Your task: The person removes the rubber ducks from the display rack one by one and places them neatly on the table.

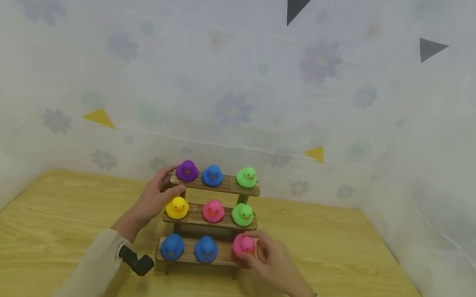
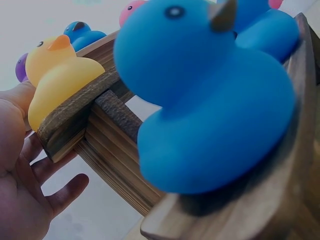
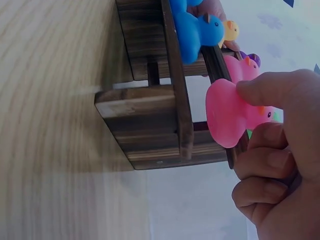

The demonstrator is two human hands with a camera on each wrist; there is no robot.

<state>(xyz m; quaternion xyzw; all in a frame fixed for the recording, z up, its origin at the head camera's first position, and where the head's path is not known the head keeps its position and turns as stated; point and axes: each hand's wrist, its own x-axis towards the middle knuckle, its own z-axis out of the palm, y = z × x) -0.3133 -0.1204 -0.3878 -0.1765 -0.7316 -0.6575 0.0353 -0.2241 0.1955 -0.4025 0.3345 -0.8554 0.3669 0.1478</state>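
A three-tier wooden stand bears rubber ducks of several colors. My left hand grips the stand's upper left end, its thumb near the yellow duck and its fingertips by the purple duck. At the right end of the bottom tier, my right hand pinches a pink duck between thumb and fingers. Whether that duck touches the tier, I cannot tell. Two blue ducks, one at the left end and one in the middle, sit on the same tier.
On the middle tier are another pink duck and a green duck. The top tier also bears a blue duck and a green one. The stand is on a wood-grain table, with a patterned white cloth behind.
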